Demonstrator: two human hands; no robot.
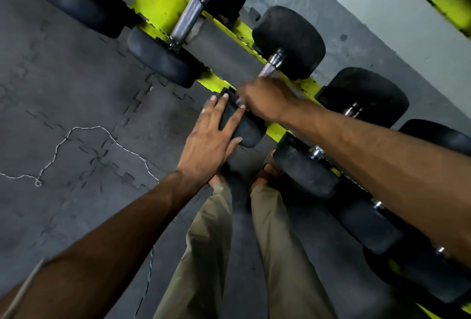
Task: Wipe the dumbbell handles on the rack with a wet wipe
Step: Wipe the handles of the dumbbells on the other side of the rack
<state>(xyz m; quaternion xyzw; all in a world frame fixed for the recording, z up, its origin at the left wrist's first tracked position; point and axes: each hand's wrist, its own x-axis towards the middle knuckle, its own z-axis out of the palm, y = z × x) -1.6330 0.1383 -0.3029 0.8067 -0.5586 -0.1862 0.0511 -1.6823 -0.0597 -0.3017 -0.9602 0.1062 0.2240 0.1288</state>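
On the rack [158, 2], the handle [266, 70] lies crosswise.

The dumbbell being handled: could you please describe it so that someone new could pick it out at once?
Find the yellow-green rack running diagonally with its row of black-headed weights. The dumbbell is third from the upper left. It alone has hands on it: the left hand lies flat on its near head, the right hand curls round its handle.

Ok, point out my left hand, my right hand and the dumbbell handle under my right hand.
left hand [212, 137]: head view, back of hand.
right hand [265, 100]: head view, knuckles.
dumbbell handle [267, 70]: head view, exposed knurled end.
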